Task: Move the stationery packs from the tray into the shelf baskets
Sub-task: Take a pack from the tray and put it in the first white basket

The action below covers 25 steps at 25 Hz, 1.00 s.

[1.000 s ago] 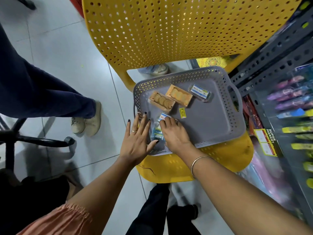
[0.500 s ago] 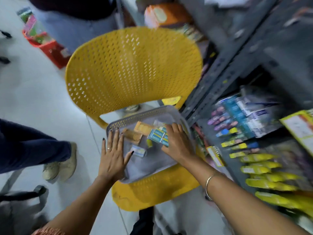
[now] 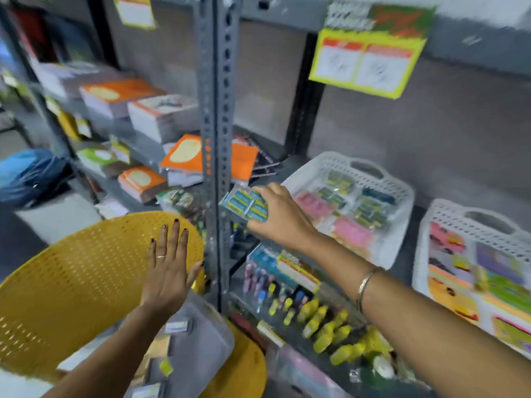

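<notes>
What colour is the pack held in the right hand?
Mostly blue with yellow-green labels, on the pack in the right hand; head view.

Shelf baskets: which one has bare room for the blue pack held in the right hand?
Neither looks roomy. The nearer white basket is filled with pink and green packs; bare floor shows only along its left rim, just beyond the right hand holding the blue pack. The far-right basket is crowded throughout. Grey shelf between the baskets is free.
</notes>
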Motion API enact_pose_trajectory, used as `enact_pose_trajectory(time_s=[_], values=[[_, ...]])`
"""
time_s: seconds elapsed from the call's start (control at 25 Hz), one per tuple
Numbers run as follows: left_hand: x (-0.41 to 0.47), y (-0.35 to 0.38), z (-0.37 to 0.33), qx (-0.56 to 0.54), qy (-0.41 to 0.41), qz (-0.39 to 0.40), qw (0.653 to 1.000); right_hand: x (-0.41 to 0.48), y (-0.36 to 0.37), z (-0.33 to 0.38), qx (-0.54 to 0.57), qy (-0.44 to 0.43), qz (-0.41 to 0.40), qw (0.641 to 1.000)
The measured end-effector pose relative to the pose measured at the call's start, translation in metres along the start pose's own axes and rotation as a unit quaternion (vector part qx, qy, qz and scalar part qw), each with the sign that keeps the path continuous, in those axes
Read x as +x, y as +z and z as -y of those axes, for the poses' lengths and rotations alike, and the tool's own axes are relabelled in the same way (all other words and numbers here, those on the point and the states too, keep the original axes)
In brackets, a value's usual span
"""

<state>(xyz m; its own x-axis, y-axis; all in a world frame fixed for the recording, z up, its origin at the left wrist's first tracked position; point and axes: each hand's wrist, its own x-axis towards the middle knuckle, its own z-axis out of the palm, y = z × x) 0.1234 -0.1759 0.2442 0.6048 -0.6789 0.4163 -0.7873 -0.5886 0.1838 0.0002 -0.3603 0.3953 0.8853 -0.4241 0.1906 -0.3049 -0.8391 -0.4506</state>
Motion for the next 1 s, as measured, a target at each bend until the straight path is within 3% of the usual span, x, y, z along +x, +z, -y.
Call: enact_pose_trajectory(time_s=[0.2,0.36,0.64,1.0], values=[[0.076,-0.015,-0.112,-0.027,0.147,-0.022,0.988,0.002,-0.099,-0.082,-0.034,0.119,-0.031,0.992],[0.092,-0.008,-0.189,-0.043,0.252,0.009,0.967,-0.019,-0.121,-0.154,-0.081,0.217,-0.030,0.972],[0.094,0.000,-0.197,-0.095,0.246,0.035,0.964,-0.027,-0.101,-0.210,-0.111,0.275,0.010,0.955],[0.093,0.002,-0.199,-0.110,0.241,0.009,0.964,-0.008,-0.082,-0.221,-0.142,0.316,0.077,0.935]])
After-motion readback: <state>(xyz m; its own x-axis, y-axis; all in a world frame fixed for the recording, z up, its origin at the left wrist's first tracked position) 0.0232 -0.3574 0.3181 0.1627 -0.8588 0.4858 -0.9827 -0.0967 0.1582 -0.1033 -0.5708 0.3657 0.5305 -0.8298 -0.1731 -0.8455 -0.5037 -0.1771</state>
